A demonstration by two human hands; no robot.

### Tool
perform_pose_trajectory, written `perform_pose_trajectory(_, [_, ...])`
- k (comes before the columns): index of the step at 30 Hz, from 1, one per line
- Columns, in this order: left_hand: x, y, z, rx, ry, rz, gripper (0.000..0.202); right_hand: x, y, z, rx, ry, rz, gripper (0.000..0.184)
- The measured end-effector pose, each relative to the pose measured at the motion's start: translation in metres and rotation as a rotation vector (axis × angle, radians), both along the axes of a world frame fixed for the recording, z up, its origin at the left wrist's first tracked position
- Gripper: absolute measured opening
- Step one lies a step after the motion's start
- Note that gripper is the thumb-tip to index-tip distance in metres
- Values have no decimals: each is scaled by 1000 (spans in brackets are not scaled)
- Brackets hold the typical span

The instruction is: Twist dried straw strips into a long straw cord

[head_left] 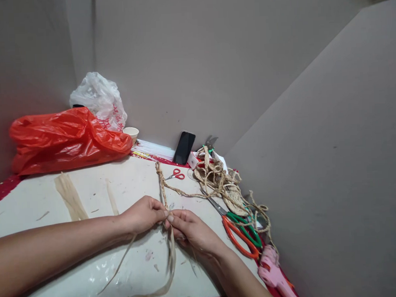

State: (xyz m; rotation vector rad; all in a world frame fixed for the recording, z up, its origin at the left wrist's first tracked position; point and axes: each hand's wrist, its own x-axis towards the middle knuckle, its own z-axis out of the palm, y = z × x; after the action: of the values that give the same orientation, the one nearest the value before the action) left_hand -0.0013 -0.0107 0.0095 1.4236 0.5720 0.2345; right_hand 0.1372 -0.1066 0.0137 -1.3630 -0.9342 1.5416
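Note:
A braided straw cord runs down the middle of the white work surface. My left hand pinches its lower end, thumb and fingers closed on the fibre. Close against it, my right hand grips the same end, its fingertips touching the left ones. Below the hands hang loose flat straw strands, one curving toward the front edge. Another thin strand trails down from under my left wrist. The exact crossing of strands between the fingertips is hidden.
Flat straw strips lie at left, behind my forearm. Small red scissors, large scissors, a heap of braided cord and a pink glue gun line the right. A phone, paper cup and red plastic bag stand behind.

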Motion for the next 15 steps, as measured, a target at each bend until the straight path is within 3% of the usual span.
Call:
perform_pose_trajectory(7, [3, -4, 3, -138, 19, 151, 18, 3, 0, 8, 63, -183, 113, 37])
perform_pose_trajectory(11, [3, -6, 7, -183, 66, 191, 17, 12, -2, 13, 90, -388, 140, 38])
perform_pose_trajectory(15, [3, -8, 2, -188, 80, 216, 18, 34, -6, 25, 93, -625, 236, 38])
